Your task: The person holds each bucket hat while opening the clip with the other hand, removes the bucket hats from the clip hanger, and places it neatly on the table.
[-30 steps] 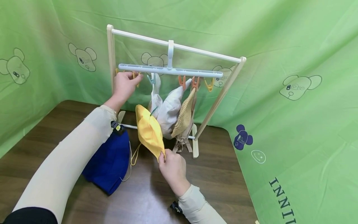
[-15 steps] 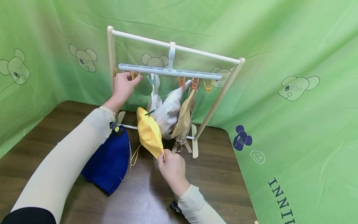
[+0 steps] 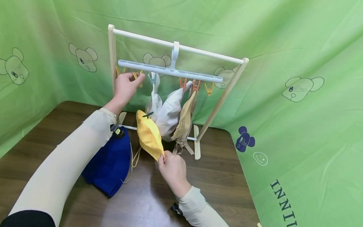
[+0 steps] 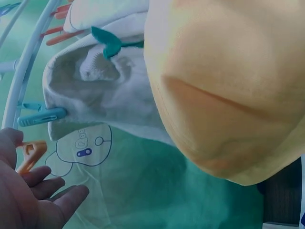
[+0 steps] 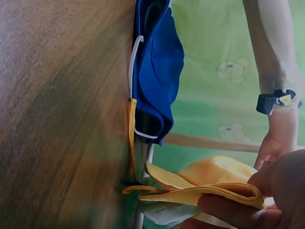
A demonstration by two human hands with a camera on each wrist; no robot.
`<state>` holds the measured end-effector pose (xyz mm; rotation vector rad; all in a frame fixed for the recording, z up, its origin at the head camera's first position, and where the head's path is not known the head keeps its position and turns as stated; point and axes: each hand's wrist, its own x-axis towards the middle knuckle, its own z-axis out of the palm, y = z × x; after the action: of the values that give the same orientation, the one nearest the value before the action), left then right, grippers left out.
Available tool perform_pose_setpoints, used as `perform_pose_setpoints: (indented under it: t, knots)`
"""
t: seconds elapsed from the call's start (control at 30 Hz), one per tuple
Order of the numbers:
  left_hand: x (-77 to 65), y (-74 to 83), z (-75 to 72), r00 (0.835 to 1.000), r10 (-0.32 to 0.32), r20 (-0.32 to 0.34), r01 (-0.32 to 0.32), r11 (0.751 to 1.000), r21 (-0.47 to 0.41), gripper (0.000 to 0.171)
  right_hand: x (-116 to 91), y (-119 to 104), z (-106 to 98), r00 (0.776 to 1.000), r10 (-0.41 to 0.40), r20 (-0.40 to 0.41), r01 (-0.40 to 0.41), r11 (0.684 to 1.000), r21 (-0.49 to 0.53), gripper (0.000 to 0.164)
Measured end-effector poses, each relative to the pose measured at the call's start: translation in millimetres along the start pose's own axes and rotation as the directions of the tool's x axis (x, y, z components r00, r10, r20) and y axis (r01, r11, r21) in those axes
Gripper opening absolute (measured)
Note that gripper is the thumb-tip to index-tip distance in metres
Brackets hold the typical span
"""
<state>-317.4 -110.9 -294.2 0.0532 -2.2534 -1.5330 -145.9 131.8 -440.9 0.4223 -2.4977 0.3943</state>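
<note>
Near the left end of the light-blue hanger (image 3: 158, 70), my left hand (image 3: 126, 88) pinches a yellow clothespin (image 3: 141, 78) between thumb and fingers. In the left wrist view that clothespin (image 4: 32, 155) hangs beside a teal clothespin (image 4: 43, 117). Lower down, my right hand (image 3: 174, 168) holds the brim edge of a yellow hat (image 3: 148, 135) with a green leaf-shaped tip (image 3: 148, 115). The right wrist view shows the folded brim between thumb and fingers. The hat is apart from the clothespins, in front of white hats (image 3: 168, 116) hanging from the hanger.
A tan knitted hat (image 3: 185, 118) hangs from an orange clothespin (image 3: 196, 85). Further right is another yellow clothespin (image 3: 209, 89). The wooden rack (image 3: 219, 101) carries the hanger. A dark blue hat (image 3: 109, 164) lies on the table (image 3: 221, 186) under my left arm. Green cloth (image 3: 297, 56) surrounds the table.
The hanger has tilted, its left end higher and its right end lower. The yellow hat has shifted slightly left and its leaf tip has come up into sight. Both hands keep their holds.
</note>
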Motion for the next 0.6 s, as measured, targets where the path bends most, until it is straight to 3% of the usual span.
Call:
perform_pose_setpoints:
  t: [0.33, 0.6]
  knots:
    - [-6.0, 4.8, -1.3, 0.999, 0.011, 0.038, -0.01, 1.0, -0.013, 0.052, -1.8, -4.9, 4.9, 0.999, 0.029, 0.042, -0.03, 0.999, 0.021, 0.023]
    - [-5.6, 0.2, -0.9, 0.997, 0.005, 0.076, -0.002, 1.0, -0.028, 0.059, -3.5, -8.5, 6.2, 0.999, 0.007, 0.032, -0.008, 1.0, 0.007, 0.025]
